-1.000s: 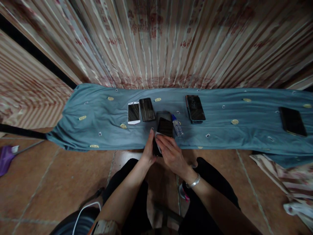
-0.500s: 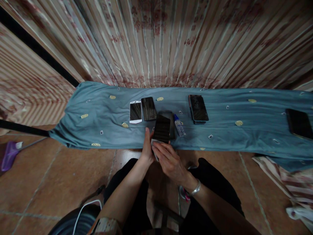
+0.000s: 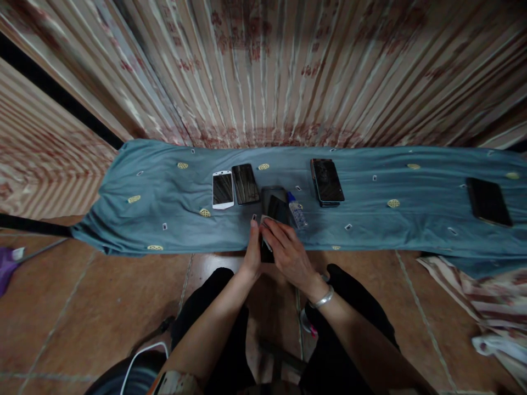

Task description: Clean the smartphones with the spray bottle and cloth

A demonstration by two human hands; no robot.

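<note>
My left hand (image 3: pixel 252 253) is closed along the left side of a black smartphone (image 3: pixel 278 207), held over the front of the cloth-covered surface. My right hand (image 3: pixel 289 255) presses a small pale wiping cloth (image 3: pixel 267 224) on its screen and covers much of it. Just beyond, a dark flat phone or case (image 3: pixel 272 191) lies partly hidden. A clear bottle with a blue cap (image 3: pixel 297 213) lies to its right. Leftward are a black phone (image 3: pixel 246 185) and a white-framed phone (image 3: pixel 223 190). A stack of phones (image 3: pixel 328 182) lies farther right.
The long surface wears a blue-green patterned cloth (image 3: pixel 173 192). A dark flat device (image 3: pixel 489 201) lies near its right end. Striped curtains (image 3: pixel 263 82) hang behind. On the tiled floor (image 3: pixel 119 302) are a purple object (image 3: pixel 7 269) at left and a round dark stool (image 3: pixel 123 378) with a white cable.
My right hand and the wiping cloth have moved up the phone's screen, covering its middle and exposing its lower end. The whole view has shifted slightly.
</note>
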